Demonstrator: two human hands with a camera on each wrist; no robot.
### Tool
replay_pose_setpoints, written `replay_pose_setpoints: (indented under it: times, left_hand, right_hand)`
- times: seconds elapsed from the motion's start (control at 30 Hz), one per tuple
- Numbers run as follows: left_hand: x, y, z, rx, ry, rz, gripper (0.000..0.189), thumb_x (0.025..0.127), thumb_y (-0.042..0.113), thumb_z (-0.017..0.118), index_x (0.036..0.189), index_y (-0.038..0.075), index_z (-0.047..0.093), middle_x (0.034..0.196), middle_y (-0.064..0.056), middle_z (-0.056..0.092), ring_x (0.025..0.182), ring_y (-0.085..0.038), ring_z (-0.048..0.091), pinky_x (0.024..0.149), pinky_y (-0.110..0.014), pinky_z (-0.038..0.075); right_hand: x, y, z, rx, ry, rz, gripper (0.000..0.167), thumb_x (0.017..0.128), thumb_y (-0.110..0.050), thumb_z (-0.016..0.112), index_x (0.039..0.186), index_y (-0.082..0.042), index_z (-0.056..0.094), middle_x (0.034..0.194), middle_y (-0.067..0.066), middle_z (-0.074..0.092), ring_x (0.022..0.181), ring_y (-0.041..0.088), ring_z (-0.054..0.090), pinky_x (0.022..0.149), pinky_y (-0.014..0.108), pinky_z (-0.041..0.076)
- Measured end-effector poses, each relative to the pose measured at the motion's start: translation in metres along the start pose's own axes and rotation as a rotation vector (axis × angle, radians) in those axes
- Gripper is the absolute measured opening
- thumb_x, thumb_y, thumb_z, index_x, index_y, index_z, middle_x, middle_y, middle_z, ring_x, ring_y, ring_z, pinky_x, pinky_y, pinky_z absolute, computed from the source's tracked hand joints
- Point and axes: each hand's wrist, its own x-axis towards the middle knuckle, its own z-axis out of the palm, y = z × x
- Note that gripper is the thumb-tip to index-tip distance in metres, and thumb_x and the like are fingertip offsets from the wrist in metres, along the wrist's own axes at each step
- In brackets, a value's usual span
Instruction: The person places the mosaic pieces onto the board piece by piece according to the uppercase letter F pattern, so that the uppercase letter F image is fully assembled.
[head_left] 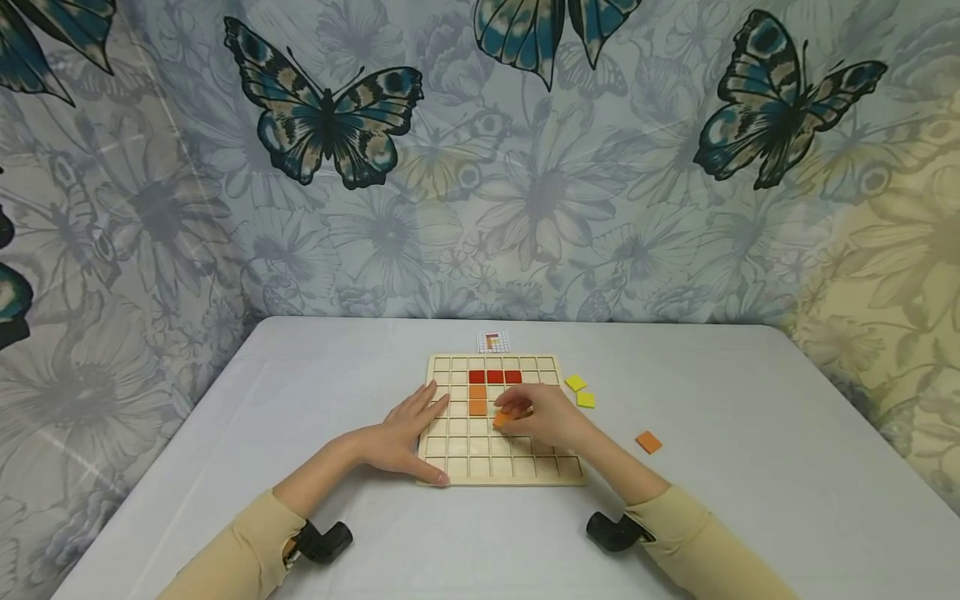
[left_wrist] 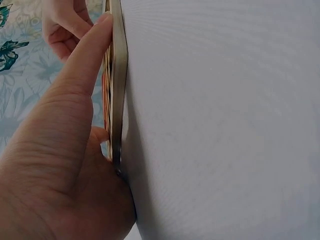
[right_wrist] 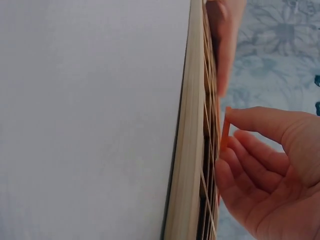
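A wooden grid board [head_left: 510, 482] lies on the table. Three red tiles [head_left: 495, 377] sit side by side in one of its upper rows, and two orange tiles [head_left: 477, 407] fill cells below the leftmost red one. My right hand [head_left: 549, 417] pinches another orange tile [right_wrist: 226, 127] between thumb and fingers, close over the board just right of the lower orange one; the right wrist view shows it tilted on edge. With fingers spread, my left hand [head_left: 397, 437] rests along the board's left side, its thumb at the near left corner.
Two yellow tiles [head_left: 585, 400] lie right of the board, and a loose orange tile [head_left: 648, 442] is farther right on the white table [head_left: 337, 358]. Behind the board lies a small card [head_left: 493, 342] with a coloured grid pattern. A butterfly-patterned wall covering [head_left: 540, 200] stands behind.
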Motion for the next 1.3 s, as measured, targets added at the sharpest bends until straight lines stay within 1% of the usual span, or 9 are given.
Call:
replay_pose_setpoints:
  times: [0.27,0.37,0.57,0.7,0.93,1.1,1.3]
  left_hand:
    - [0.0,-0.001,0.0,-0.004,-0.004,-0.003,0.117,0.076,0.057,0.077,0.158,0.01,0.007,0.161,-0.017,-0.011,0.147,-0.032,-0.013,0.114,-0.059,0.003]
    - [0.0,-0.002,0.0,0.0,-0.009,-0.008,0.118,0.075,0.06,0.076,0.158,0.012,0.006,0.162,-0.015,-0.012,0.147,-0.03,-0.014,0.114,-0.058,0.003]
    - [0.001,-0.003,0.0,0.002,-0.007,-0.011,0.118,0.076,0.06,0.076,0.158,0.012,0.007,0.162,-0.015,-0.012,0.147,-0.03,-0.013,0.114,-0.059,0.003]
    - [0.001,-0.003,0.001,-0.002,-0.005,-0.004,0.116,0.076,0.058,0.076,0.158,0.01,0.007,0.161,-0.016,-0.011,0.147,-0.031,-0.013,0.113,-0.059,0.003]
    - [0.001,-0.004,0.001,-0.003,-0.001,-0.001,0.116,0.076,0.057,0.076,0.158,0.01,0.008,0.161,-0.016,-0.011,0.147,-0.031,-0.012,0.113,-0.06,0.004]
    - [0.001,-0.005,0.001,-0.003,-0.007,0.003,0.116,0.077,0.058,0.075,0.158,0.01,0.007,0.161,-0.016,-0.012,0.147,-0.031,-0.013,0.113,-0.06,0.003]
    - [0.001,-0.005,0.001,-0.009,-0.001,0.003,0.116,0.077,0.058,0.076,0.158,0.01,0.008,0.161,-0.016,-0.011,0.147,-0.031,-0.013,0.113,-0.06,0.004]
  right_hand:
    - [0.003,-0.009,0.01,-0.019,-0.03,-0.098,0.026,0.079,-0.003,0.077,0.104,-0.004,0.07,0.091,0.0,0.067,0.085,0.017,0.061,0.078,0.028,0.052]
    - [0.005,-0.011,0.012,-0.043,-0.028,-0.116,0.025,0.079,-0.003,0.078,0.103,-0.005,0.07,0.09,0.0,0.067,0.085,0.017,0.061,0.077,0.028,0.052]
    - [0.008,-0.014,0.016,-0.094,-0.032,-0.154,0.025,0.08,-0.006,0.079,0.103,-0.007,0.07,0.092,0.0,0.068,0.083,0.017,0.061,0.073,0.027,0.051]
    - [0.01,-0.015,0.017,-0.109,-0.046,-0.167,0.024,0.081,-0.006,0.078,0.104,-0.007,0.07,0.095,0.001,0.069,0.084,0.018,0.061,0.073,0.026,0.05]
    - [0.012,-0.017,0.02,-0.13,-0.05,-0.171,0.024,0.082,-0.006,0.078,0.105,-0.006,0.07,0.096,0.001,0.069,0.084,0.017,0.062,0.073,0.026,0.05]
    - [0.014,-0.019,0.021,-0.116,-0.058,-0.175,0.025,0.082,-0.003,0.076,0.106,-0.005,0.07,0.099,0.002,0.07,0.088,0.018,0.063,0.077,0.029,0.052]
    - [0.015,-0.02,0.021,-0.09,-0.058,-0.183,0.023,0.082,0.0,0.074,0.105,-0.003,0.07,0.098,0.003,0.07,0.09,0.018,0.063,0.079,0.031,0.053]
